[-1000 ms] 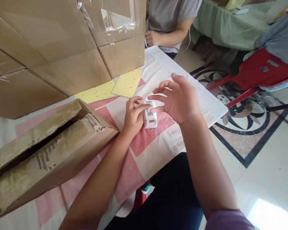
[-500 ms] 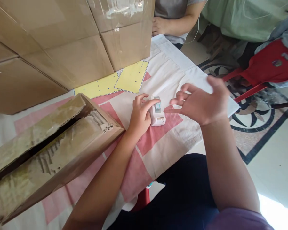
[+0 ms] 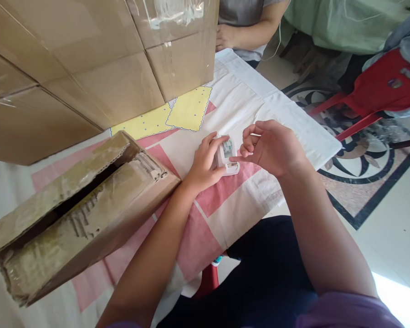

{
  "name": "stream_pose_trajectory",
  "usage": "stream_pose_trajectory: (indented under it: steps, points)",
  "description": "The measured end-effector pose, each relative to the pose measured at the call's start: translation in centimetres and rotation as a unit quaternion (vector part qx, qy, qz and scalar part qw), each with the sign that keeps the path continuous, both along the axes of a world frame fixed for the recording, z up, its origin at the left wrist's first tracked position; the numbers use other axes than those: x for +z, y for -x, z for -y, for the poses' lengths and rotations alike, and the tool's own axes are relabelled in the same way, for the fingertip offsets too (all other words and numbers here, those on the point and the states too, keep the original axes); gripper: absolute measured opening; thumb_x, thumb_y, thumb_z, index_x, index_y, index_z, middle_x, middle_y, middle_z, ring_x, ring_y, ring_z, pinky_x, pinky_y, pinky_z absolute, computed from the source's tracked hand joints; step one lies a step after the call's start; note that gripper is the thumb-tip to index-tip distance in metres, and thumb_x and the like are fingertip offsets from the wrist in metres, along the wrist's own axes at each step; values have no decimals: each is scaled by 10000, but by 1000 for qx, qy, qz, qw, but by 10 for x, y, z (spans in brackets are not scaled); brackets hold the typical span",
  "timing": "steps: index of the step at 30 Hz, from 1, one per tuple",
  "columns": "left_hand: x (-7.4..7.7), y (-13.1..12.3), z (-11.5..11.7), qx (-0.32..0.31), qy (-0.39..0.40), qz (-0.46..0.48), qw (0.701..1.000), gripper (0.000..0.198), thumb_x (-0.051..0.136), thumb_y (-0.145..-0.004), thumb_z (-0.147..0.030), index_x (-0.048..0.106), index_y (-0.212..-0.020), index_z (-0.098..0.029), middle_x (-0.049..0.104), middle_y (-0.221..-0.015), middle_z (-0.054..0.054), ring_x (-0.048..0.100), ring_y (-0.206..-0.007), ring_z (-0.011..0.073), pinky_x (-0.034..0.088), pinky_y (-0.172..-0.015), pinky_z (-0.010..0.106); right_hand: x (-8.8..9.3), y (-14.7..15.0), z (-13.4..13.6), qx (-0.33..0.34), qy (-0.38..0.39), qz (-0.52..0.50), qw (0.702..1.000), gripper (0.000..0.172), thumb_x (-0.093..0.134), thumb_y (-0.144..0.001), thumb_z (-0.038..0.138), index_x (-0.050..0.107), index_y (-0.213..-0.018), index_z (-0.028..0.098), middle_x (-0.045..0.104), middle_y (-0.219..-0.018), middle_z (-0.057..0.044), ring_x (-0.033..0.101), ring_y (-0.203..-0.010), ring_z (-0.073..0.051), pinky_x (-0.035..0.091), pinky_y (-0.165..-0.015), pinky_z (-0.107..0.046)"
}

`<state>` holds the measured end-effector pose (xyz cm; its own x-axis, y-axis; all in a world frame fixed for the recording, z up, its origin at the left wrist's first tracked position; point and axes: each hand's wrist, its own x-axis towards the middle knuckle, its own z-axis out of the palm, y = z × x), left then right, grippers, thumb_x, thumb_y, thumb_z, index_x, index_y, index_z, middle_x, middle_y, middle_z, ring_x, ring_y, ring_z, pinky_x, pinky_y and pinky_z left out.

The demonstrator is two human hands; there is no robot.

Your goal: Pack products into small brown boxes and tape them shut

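Observation:
A small white plastic tape dispenser (image 3: 221,160), with a green-printed roll in its recess, rests on the cloth-covered table. My left hand (image 3: 207,163) grips it from the left, a finger over its far end and the thumb at its near end. On the other side, my right hand (image 3: 271,148) is raised with the palm turned inward. One of its fingers stretches to the dispenser's top by the near end, while the others are loosely bent and apart. Nothing shows in the right hand.
Stacked cardboard boxes (image 3: 105,86) stand at the back left. A worn, torn-edged carton (image 3: 123,205) lies left of my arm. Yellow scalloped sheets (image 3: 190,108) lie by the stack. Another person's hand (image 3: 225,36) rests at the far table edge. A red chair (image 3: 379,86) stands right.
My right hand has come down and left, bringing a finger to the dispenser. My left thumb has moved along to the dispenser's near end. The view has shifted slightly.

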<state>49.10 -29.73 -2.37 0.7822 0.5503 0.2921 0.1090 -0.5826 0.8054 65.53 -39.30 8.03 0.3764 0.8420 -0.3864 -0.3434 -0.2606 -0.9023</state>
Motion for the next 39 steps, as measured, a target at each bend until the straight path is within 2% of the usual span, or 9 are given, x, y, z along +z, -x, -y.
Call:
stream_pose_trajectory:
  steps: [3, 6, 13, 17, 21, 24, 28, 35, 39]
  points:
    - [1, 1, 2, -27, -22, 2, 999, 1002, 796, -774, -280, 194, -1569, -383, 260, -1662, 132, 232, -1564, 378, 290, -1216, 626, 3, 1, -5, 14, 0, -3, 1000, 335, 651, -859, 522, 581, -740, 217, 449, -524, 40, 517, -497, -168, 593, -761, -480]
    - [0, -1, 5, -12, -50, -5, 999, 1102, 845, -762, -337, 119, -1591, -371, 240, -1673, 153, 241, -1559, 376, 310, -1199, 622, 6, 1, -8, 25, -6, -16, 1000, 307, 648, -858, 495, 578, -746, 218, 421, -515, 50, 467, -477, -146, 594, -754, -468]
    - [-3, -5, 5, 8, -56, 9, 998, 1097, 869, -731, -324, 173, -1578, -351, 316, -1615, 157, 336, -1501, 385, 370, -1162, 601, 12, 8, -18, 38, 14, -3, 999, 289, 675, -849, 483, 567, -780, 225, 483, -536, 37, 475, -477, -147, 583, -682, -408]
    - [-2, -6, 5, 20, -38, 19, 999, 1100, 877, -681, -305, 224, -1565, -338, 379, -1542, 142, 429, -1419, 377, 430, -1132, 570, 16, 23, -28, 50, 23, 61, 997, 269, 697, -846, 440, 574, -763, 216, 528, -549, 18, 471, -469, -144, 537, -591, -354]
    - [-1, -7, 7, 87, -29, 38, 995, 1082, 876, -668, -307, 247, -1546, -374, 417, -1438, 118, 505, -1320, 346, 499, -1061, 540, 21, 42, -35, 45, -1, 125, 991, 257, 751, -820, 375, 569, -739, 212, 552, -568, 15, 469, -487, -130, 467, -527, -299]
    - [-1, -7, 9, 132, -50, 34, 989, 1064, 879, -668, -321, 252, -1526, -388, 384, -1446, 118, 470, -1345, 353, 470, -1079, 554, 24, 49, -38, 20, -21, 142, 989, 251, 749, -839, 347, 562, -737, 213, 530, -564, 27, 470, -490, -127, 465, -537, -304]
    - [0, -7, 10, 144, -73, 23, 987, 1007, 855, -699, -347, 265, -1514, -354, 352, -1452, 130, 411, -1391, 369, 426, -1098, 580, 25, 51, -39, -3, -36, 175, 984, 230, 723, -873, 335, 567, -754, 216, 507, -576, 36, 492, -507, -130, 496, -580, -321]
    - [-1, -5, 8, 142, -59, 14, 988, 1004, 846, -703, -358, 252, -1512, -359, 380, -1437, 136, 408, -1391, 356, 410, -1092, 576, 25, 58, -38, 37, 1, 246, 969, 290, 692, -873, 390, 568, -684, 210, 535, -557, 20, 473, -494, -122, 417, -507, -288]
    - [-1, -5, 7, 142, -62, 1, 988, 1007, 843, -688, -380, 257, -1507, -344, 373, -1451, 141, 410, -1397, 367, 405, -1090, 575, 28, 65, -36, 44, 9, 266, 963, 384, 673, -897, 473, 546, -645, 213, 455, -476, 39, 432, -456, -118, 380, -495, -286]
